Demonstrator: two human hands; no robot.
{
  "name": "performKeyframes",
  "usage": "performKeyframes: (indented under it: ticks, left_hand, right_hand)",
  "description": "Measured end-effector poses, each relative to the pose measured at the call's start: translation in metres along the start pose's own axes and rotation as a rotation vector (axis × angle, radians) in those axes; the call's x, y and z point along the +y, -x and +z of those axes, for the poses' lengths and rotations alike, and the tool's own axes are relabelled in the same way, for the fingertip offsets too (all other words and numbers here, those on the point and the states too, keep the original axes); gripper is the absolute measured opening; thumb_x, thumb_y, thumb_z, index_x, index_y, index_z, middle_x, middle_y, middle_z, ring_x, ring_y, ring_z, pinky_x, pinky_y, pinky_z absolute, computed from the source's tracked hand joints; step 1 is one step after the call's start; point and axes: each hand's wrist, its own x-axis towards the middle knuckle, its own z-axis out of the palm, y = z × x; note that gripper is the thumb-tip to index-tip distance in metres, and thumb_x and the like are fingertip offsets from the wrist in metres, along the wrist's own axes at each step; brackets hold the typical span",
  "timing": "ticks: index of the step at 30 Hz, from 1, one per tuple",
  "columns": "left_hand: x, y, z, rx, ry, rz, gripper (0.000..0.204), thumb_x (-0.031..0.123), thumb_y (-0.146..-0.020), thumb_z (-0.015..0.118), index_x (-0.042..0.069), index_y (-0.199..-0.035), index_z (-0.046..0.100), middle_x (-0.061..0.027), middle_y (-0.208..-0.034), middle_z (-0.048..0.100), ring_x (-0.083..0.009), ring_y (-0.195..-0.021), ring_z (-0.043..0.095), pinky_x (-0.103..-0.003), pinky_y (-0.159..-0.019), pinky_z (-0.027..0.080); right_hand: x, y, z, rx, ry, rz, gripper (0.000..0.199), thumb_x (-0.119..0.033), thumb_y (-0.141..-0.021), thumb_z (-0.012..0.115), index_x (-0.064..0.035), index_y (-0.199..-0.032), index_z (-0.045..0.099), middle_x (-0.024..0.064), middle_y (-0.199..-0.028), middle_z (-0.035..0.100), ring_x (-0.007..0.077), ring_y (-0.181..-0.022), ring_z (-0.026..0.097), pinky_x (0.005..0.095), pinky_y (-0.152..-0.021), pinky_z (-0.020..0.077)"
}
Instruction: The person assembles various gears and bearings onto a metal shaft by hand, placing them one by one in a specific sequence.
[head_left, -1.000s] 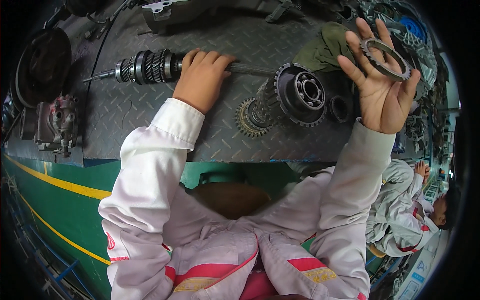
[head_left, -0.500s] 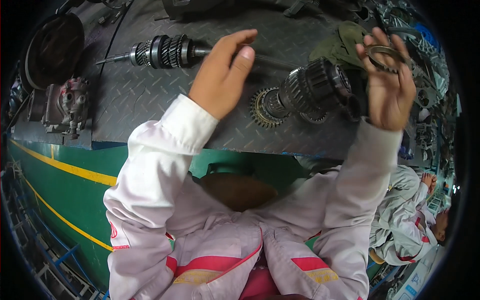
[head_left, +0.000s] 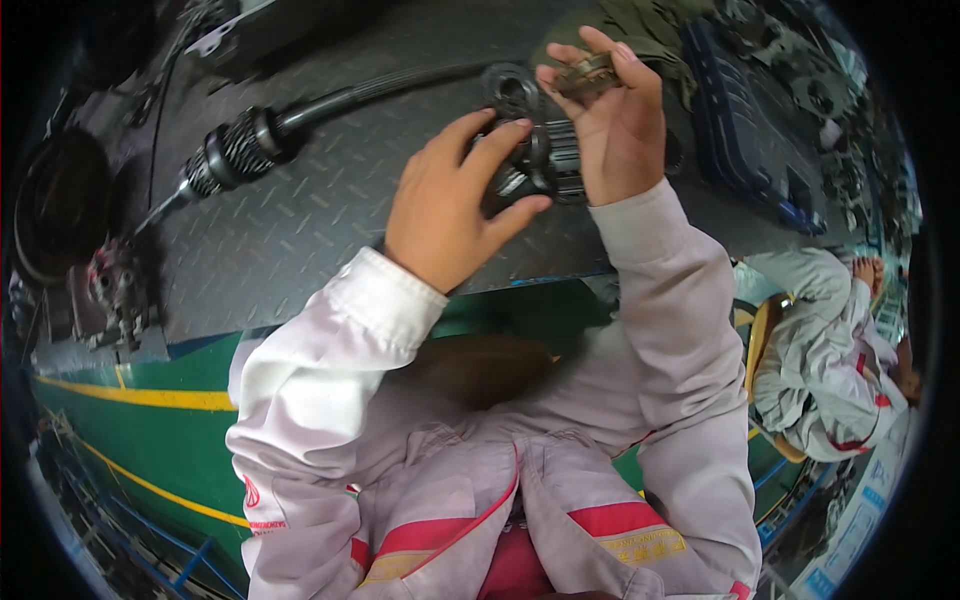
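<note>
My left hand (head_left: 450, 200) curls around the near left end of a dark gear assembly (head_left: 563, 150), fingers over its top and thumb along the near side. Part of the assembly is hidden behind my hands. Above the assembly's right part, my right hand (head_left: 625, 130) pinches a brass-coloured toothed ring (head_left: 587, 76), a synchronizer ring by its look, between thumb and fingers. A dark ring-shaped gear (head_left: 512, 90) lies just beyond my left fingertips.
A long shaft with gears (head_left: 235, 152) lies at the left on the steel-plate bench (head_left: 290, 240). A metal casting (head_left: 118, 295) stands on the left corner. Green cloth (head_left: 640, 25) and a dark blue tray (head_left: 745, 140) are at the right. Another person (head_left: 830, 350) sits at the far right.
My view has turned to the right. My left hand has come from above the bench onto the gear assembly. My right hand has brought the ring in over the assembly.
</note>
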Motion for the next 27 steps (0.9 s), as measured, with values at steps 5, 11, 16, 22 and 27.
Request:
performKeyframes:
  ticks: [5, 11, 16, 22, 27]
  left_hand:
    - [0.000, -0.004, 0.003, 0.009, -0.137, 0.082, 0.069, 0.024, -0.075, 0.087, 0.008, -0.136, 0.059, -0.0214, -0.142, 0.054, -0.0433, -0.122, 0.057, -0.046, -0.103, 0.047]
    - [0.010, -0.009, -0.005, -0.082, -0.268, 0.004, 0.067, 0.029, -0.083, 0.079, 0.007, -0.142, 0.055, -0.0233, -0.149, 0.049, -0.0437, -0.133, 0.050, -0.048, -0.112, 0.040]
    - [0.012, -0.005, 0.009, -0.120, -0.196, 0.049, 0.057, 0.022, -0.091, 0.071, 0.004, -0.142, 0.055, -0.0212, -0.150, 0.049, -0.0402, -0.136, 0.049, -0.045, -0.113, 0.038]
    - [0.014, -0.002, 0.009, -0.118, -0.277, 0.064, 0.051, 0.019, -0.094, 0.070, 0.004, -0.141, 0.056, -0.0221, -0.146, 0.051, -0.0422, -0.130, 0.053, -0.047, -0.107, 0.043]
    - [0.008, 0.000, 0.006, -0.111, -0.302, 0.045, 0.048, 0.017, -0.095, 0.067, 0.003, -0.140, 0.056, -0.0221, -0.145, 0.051, -0.0416, -0.130, 0.053, -0.047, -0.107, 0.043]
  right_hand:
    - [-0.007, 0.010, -0.009, 0.140, -0.016, -0.063, 0.048, -0.035, -0.098, 0.064, 0.0011, -0.128, 0.055, 0.0176, -0.109, 0.068, 0.0273, -0.098, 0.069, 0.0396, -0.098, 0.0517]
    - [0.008, 0.007, -0.004, 0.216, 0.132, -0.172, 0.025, -0.015, -0.101, 0.062, -0.0002, -0.119, 0.053, 0.0111, -0.105, 0.066, 0.0179, -0.092, 0.067, 0.0306, -0.086, 0.0543]
    - [0.012, 0.007, -0.002, 0.295, -0.009, -0.152, 0.046, -0.021, -0.096, 0.073, 0.0001, -0.128, 0.047, 0.0048, -0.096, 0.063, 0.0090, -0.085, 0.061, 0.0260, -0.076, 0.0516]
    - [-0.001, 0.014, 0.001, 0.272, 0.068, -0.096, 0.053, -0.025, -0.097, 0.071, 0.0020, -0.133, 0.043, 0.0060, -0.100, 0.062, 0.0112, -0.089, 0.065, 0.0264, -0.079, 0.0532]
    - [0.004, 0.011, 0.010, 0.308, -0.058, -0.105, 0.051, -0.027, -0.095, 0.074, 0.0000, -0.129, 0.046, 0.0010, -0.091, 0.062, 0.0070, -0.080, 0.057, 0.0263, -0.073, 0.0497]
